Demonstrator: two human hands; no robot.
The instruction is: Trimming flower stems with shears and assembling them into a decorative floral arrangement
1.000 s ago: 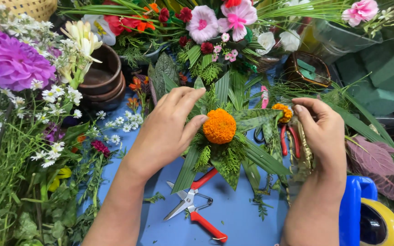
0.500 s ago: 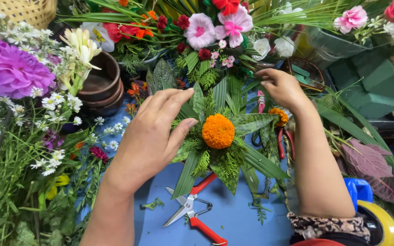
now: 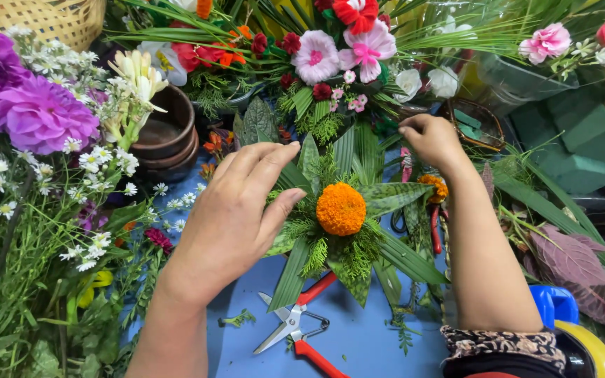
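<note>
Purple dahlias [image 3: 40,115], stacked brown bowls [image 3: 166,140] and green foam blocks [image 3: 582,143] surround the table.

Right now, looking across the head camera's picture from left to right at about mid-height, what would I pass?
Purple dahlia → brown bowls → left hand → orange marigold → right hand → green foam blocks.

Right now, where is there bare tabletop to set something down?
Only the blue tabletop at the near edge, between the red-handled shears and the right forearm. Elsewhere is crowded: flowers left, bouquets behind, leaves right, leaf rosette under the left hand.
</note>
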